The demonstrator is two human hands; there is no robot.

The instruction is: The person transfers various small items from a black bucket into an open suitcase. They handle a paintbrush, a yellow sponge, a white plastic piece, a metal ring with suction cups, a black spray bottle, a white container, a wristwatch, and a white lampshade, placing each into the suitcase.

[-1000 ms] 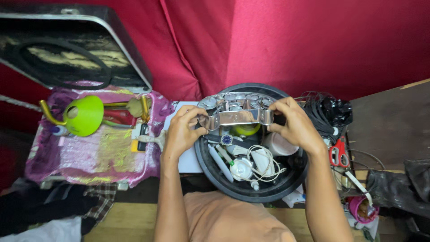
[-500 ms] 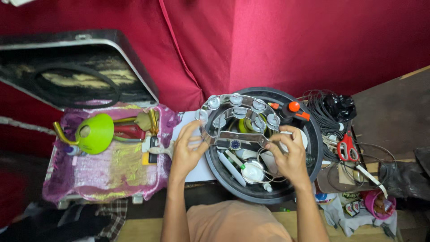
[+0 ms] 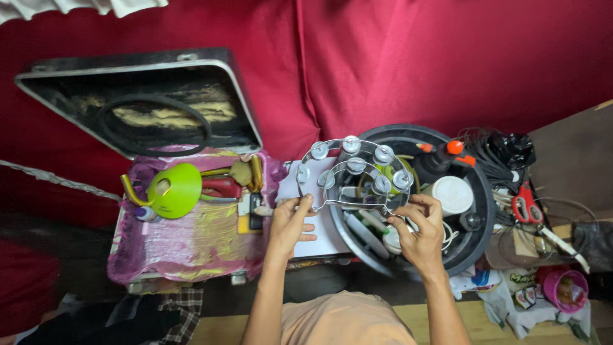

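I hold a half-moon metal frame (image 3: 353,174) set with small round jingles, and I place everything else by it. My left hand (image 3: 290,223) has its grip pinched on the frame's lower left corner, thumb and fingers closed on the thin rim. My right hand (image 3: 421,231) grasps the lower right corner the same way, fingertips curled over the edge. The frame is lifted and tilted toward me, its arch pointing away from my body.

Directly behind and below the frame sits a round black tray (image 3: 476,191), crowded with small things: a white lid (image 3: 453,194) just to the frame's right and an orange-capped bottle (image 3: 440,156) beyond that. Red-handled scissors (image 3: 525,203) lie well right of the frame, outside the tray. To the frame's left stands an open case (image 3: 191,239) lined with pink and yellow cloth, and in it lies a lime-green funnel-shaped shade (image 3: 174,190). A red cloth backdrop (image 3: 415,57) hangs behind the frame.
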